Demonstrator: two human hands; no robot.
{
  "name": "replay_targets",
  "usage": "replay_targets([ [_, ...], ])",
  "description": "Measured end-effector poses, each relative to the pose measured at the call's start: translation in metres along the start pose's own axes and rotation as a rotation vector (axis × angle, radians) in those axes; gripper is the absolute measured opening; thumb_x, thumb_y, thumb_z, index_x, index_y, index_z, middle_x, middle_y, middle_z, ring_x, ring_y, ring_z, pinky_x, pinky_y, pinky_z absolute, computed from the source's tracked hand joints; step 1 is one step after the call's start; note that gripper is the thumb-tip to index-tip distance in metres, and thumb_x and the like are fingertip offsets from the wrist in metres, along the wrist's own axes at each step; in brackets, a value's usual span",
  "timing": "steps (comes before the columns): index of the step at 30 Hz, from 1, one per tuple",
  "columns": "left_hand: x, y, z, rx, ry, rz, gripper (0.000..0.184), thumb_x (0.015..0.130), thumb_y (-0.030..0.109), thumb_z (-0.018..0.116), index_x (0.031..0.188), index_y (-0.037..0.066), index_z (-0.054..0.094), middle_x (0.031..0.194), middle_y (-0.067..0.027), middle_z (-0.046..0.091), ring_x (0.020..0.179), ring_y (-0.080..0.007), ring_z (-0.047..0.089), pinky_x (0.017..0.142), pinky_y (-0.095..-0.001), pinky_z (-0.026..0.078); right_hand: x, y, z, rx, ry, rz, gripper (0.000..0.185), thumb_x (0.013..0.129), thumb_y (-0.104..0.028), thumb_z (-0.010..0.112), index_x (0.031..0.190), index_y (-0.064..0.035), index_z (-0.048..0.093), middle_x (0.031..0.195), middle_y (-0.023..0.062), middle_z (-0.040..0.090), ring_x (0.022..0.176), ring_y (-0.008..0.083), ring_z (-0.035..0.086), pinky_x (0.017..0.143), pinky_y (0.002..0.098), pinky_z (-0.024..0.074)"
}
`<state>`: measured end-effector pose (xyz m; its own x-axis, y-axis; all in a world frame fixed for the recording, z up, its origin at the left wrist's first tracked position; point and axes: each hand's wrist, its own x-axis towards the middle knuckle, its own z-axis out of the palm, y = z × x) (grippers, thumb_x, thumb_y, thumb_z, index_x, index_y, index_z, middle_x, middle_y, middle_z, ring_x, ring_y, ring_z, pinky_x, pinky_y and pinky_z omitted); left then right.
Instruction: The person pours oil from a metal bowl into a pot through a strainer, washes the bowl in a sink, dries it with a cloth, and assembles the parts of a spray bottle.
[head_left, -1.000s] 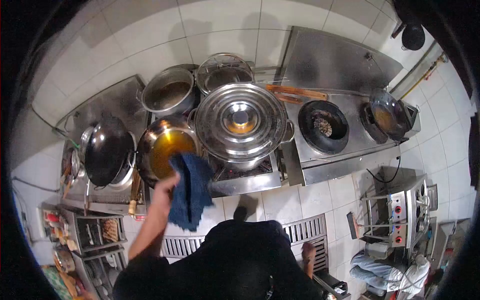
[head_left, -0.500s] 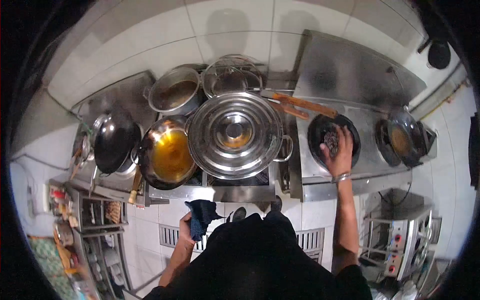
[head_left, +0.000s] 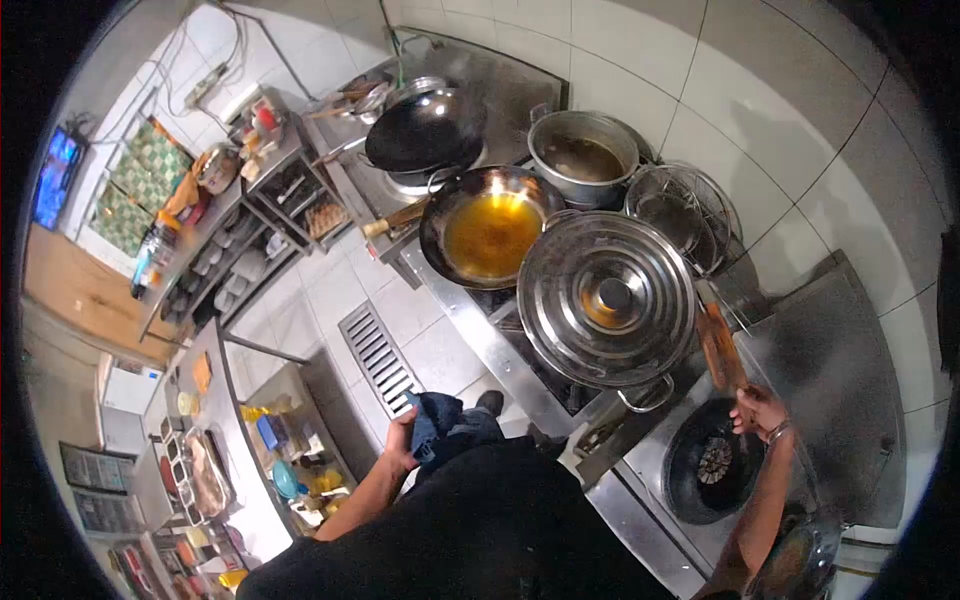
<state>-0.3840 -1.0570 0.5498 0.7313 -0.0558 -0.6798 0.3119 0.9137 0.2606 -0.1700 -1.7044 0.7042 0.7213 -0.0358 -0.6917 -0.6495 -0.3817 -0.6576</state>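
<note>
My left hand (head_left: 400, 440) is closed around a dark blue cloth (head_left: 435, 425) beside my body, above the floor. On the right, my right hand (head_left: 762, 415) has its fingers curled at the near end of a wooden handle (head_left: 718, 345). The handle slants from beside the large lidded pot; what it belongs to is partly hidden. Below that hand is a black, bowl-shaped round (head_left: 690, 485) on the steel stove, with a grey segmented disc (head_left: 714, 460) at its middle. The steel pot lid (head_left: 650, 265) lies to the left of the handle.
A wok of amber oil (head_left: 490, 235), a pot of brown liquid (head_left: 580, 160) and a black wok (head_left: 425, 130) stand along the stove. Wire baskets (head_left: 690, 215) lean by the wall. A counter with trays (head_left: 205, 475) is at left, a floor grate (head_left: 375, 350) nearby.
My view has turned to the left. My right hand has come off the grey disc and is now at the wooden handle's end. The left hand still holds the cloth.
</note>
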Motion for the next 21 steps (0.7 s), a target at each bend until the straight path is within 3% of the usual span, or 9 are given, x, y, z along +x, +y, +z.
replay_targets([
  [1,-0.002,-0.007,-0.012,0.028,0.122,0.079,0.04,0.096,0.034,0.05,0.111,-0.002,0.062,0.108,-0.0196,0.068,0.096,-0.0352,0.066,0.092,-0.0471,0.052,0.007,0.005,0.0,-0.002,0.009,0.007,0.057,0.092,-0.042,0.063,0.13,-0.0022,0.051,0.079,0.0103,0.064,0.063,0.0174,0.064,0.055,0.0354,0.0598],
  [3,-0.03,-0.019,0.016,0.066,0.156,0.131,0.041,0.097,0.032,0.047,0.113,-0.003,0.062,0.11,-0.0203,0.067,0.099,-0.0348,0.065,0.095,-0.0455,0.05,0.032,0.023,-0.002,0.454,-0.286,0.019,0.04,0.095,-0.031,0.062,0.125,-0.0055,0.056,0.077,0.0061,0.063,0.061,0.0187,0.062,0.054,0.0367,0.0592],
  [6,-0.048,-0.026,0.019,0.129,0.159,0.231,0.041,0.095,0.027,0.044,0.115,-0.005,0.061,0.115,-0.0214,0.066,0.104,-0.0353,0.064,0.098,-0.0446,0.049,0.028,0.014,0.014,0.696,-0.316,0.07,0.036,0.097,-0.031,0.06,0.121,-0.0052,0.056,0.072,0.0024,0.057,0.057,0.0132,0.057,0.047,0.0297,0.0537],
  [7,-0.048,-0.022,0.009,-0.024,-0.057,0.113,0.04,0.094,0.025,0.044,0.116,-0.004,0.06,0.114,-0.0209,0.066,0.102,-0.0347,0.065,0.097,-0.0443,0.05,0.041,0.025,0.013,0.791,-0.446,0.073,0.034,0.098,-0.029,0.059,0.12,-0.0047,0.056,0.07,0.0004,0.053,0.055,0.0099,0.053,0.044,0.0259,0.0489],
  [8,-0.049,-0.023,0.01,0.01,-0.04,0.124,0.04,0.094,0.025,0.045,0.116,-0.004,0.061,0.113,-0.0203,0.066,0.101,-0.0343,0.065,0.095,-0.0441,0.051,0.045,0.032,0.01,0.886,-0.578,0.071,0.031,0.098,-0.028,0.059,0.118,-0.0042,0.056,0.068,-0.0017,0.049,0.053,0.0066,0.049,0.042,0.0221,0.0441],
  [11,-0.054,-0.019,0.022,0.077,-0.024,0.093,0.039,0.093,0.025,0.047,0.116,-0.003,0.061,0.112,-0.0186,0.067,0.1,-0.0335,0.065,0.091,-0.0435,0.053,0.033,0.024,0.02,0.747,-0.42,-0.003,0.029,0.099,-0.027,0.059,0.116,-0.0038,0.056,0.067,-0.0043,0.043,0.049,0.0021,0.039,0.039,0.0184,0.034],
  [14,-0.054,-0.014,0.046,0.196,-0.024,0.057,0.04,0.092,0.027,0.049,0.117,-0.002,0.06,0.113,-0.0178,0.067,0.099,-0.0329,0.065,0.089,-0.0432,0.053,0.041,0.035,0.019,0.778,-0.453,-0.033,0.027,0.098,-0.025,0.06,0.114,-0.0033,0.055,0.067,-0.0046,0.042,0.047,0.0017,0.036,0.038,0.0177,0.0328],
  [19,-0.075,-0.044,0.155,0.385,-0.03,0.052,0.041,0.091,0.027,0.053,0.117,-0.003,0.06,0.115,-0.0183,0.066,0.101,-0.0336,0.064,0.094,-0.0451,0.051,0.02,0.037,0.024,0.837,-0.423,-0.052,0.021,0.101,-0.026,0.055,0.108,-0.0063,0.056,0.061,-0.0062,0.039,0.043,0.0011,0.033,0.034,0.0186,0.0304],
  [21,-0.078,-0.056,0.18,0.414,0.055,0.036,0.044,0.086,0.029,0.055,0.12,0.002,0.06,0.108,-0.0163,0.068,0.094,-0.0329,0.066,0.085,-0.0456,0.055,0.004,0.045,0.023,0.871,-0.42,-0.119,0.024,0.098,-0.024,0.059,0.11,-0.0033,0.054,0.065,-0.0044,0.042,0.047,0.0015,0.035,0.037,0.0192,0.0303],
])
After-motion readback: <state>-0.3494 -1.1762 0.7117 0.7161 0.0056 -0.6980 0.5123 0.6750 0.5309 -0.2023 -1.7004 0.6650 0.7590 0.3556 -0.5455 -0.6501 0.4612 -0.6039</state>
